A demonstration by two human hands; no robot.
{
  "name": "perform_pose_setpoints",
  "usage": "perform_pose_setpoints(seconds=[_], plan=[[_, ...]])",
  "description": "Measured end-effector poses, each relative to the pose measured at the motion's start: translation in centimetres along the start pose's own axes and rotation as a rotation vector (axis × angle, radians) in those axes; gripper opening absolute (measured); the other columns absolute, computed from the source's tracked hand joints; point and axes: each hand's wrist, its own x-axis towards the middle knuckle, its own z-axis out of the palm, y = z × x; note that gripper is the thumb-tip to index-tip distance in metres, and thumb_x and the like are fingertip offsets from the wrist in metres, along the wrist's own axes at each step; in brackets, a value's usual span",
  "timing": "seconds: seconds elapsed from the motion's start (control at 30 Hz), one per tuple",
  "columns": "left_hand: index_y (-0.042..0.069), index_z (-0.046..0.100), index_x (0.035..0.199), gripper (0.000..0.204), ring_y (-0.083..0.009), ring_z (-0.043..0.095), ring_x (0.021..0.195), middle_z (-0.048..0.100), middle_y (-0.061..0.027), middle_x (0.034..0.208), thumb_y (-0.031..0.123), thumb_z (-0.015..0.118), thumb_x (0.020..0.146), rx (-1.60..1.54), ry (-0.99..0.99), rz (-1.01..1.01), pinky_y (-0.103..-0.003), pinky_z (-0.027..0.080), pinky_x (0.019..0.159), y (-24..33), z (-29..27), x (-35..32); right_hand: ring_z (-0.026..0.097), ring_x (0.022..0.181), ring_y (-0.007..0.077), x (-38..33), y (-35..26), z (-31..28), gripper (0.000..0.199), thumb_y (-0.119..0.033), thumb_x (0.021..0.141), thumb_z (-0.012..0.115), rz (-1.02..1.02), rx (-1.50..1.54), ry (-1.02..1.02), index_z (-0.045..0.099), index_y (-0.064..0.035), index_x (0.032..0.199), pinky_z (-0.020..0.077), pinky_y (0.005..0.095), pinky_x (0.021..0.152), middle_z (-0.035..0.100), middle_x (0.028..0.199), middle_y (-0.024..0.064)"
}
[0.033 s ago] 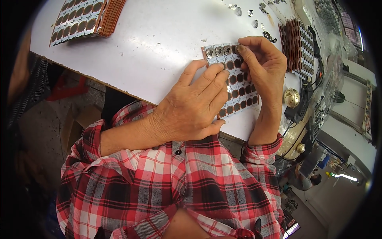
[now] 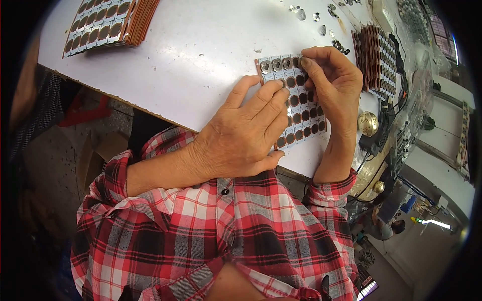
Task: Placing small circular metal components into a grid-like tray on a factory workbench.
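Observation:
A white circuit board panel with rows of dark round pads lies on the table beneath my hands. Along its far row, several silvery metal battery clips sit on pads. My left hand rests over the panel's left part with fingers spread. Its index fingertip touches a small round piece, partly hidden. At the far right corner, my right hand is closed, thumb and forefinger pinched over the end pad of that row. Whatever lies between those fingertips is too small and covered to name.
Stacked panels stand at the far left, and another panel stack at the right. Loose metal clips are scattered on the white table at the back. A round brass-coloured object and black cables sit right of my forearm.

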Motion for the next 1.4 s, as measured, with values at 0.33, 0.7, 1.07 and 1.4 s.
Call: perform_pose_setpoints(seconds=[0.33,0.7,1.07,1.4], plan=[[-0.008,0.065,0.122,0.073,-0.0366,0.054,0.133,0.061,-0.0230,0.133,0.034,0.086,0.065,0.018,0.002,-0.011,-0.058,0.039,0.112,0.1,0.1,0.2,0.058,0.068,0.0022,0.1,0.3,-0.1,0.015,-0.004,0.094,0.076,-0.097,-0.058,-0.019,0.075,0.0002,0.108,0.0433,0.0162,0.059,0.072,0.086,-0.0024],[-0.011,0.065,0.121,0.071,-0.0384,0.051,0.139,0.060,-0.0272,0.138,0.032,0.084,0.068,0.013,-0.029,-0.013,-0.058,0.039,0.112,0.3,0.0,0.4,0.059,0.076,0.0027,0.1,0.1,0.1,0.011,-0.001,0.094,0.075,-0.071,-0.173,0.002,0.075,0.0023,0.104,0.0461,0.0192,0.068,0.071,0.086,-0.0010],[-0.010,0.065,0.121,0.069,-0.0386,0.052,0.138,0.060,-0.0266,0.136,0.033,0.083,0.070,0.039,-0.045,-0.015,-0.057,0.037,0.114,0.3,-0.3,0.4,0.060,0.076,0.0068,2.0,1.6,-0.5,0.014,-0.003,0.096,0.070,-0.231,-0.330,0.253,0.076,0.0010,0.108,0.0476,0.0234,0.068,0.070,0.090,-0.0003],[-0.009,0.065,0.123,0.070,-0.0382,0.053,0.138,0.059,-0.0265,0.140,0.033,0.084,0.070,0.038,-0.034,-0.007,-0.058,0.036,0.116,0.1,-0.1,0.3,0.065,0.075,0.0151,4.7,2.9,-0.7,0.011,-0.007,0.095,0.070,-0.323,-0.683,0.388,0.075,-0.0015,0.103,0.0514,0.0301,0.072,0.068,0.086,0.0067]])
